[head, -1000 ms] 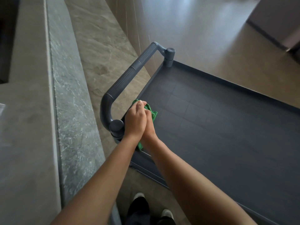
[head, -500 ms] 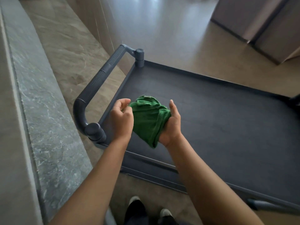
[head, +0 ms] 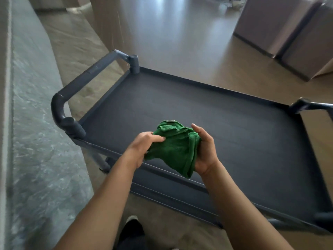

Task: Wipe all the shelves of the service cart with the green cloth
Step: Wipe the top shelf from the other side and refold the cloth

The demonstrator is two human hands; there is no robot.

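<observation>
One green cloth [head: 175, 147], bunched, is held at frame centre above the near edge of the service cart's [head: 180, 194] top shelf [head: 198, 109]. It is gripped on either side by two hands, the left hand [head: 143, 150] and the right hand [head: 205, 150]. Two cart handles are seen: a left handle [head: 86, 74] and a right handle [head: 306, 105] at the frame's right edge.

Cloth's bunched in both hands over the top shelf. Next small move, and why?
Probably press the green cloth down onto the top shelf near its front edge and begin a stroke. The left hand and right hand both grip it bunched, apparently lifted off the surface, so no wiping contact shows yet.
</observation>
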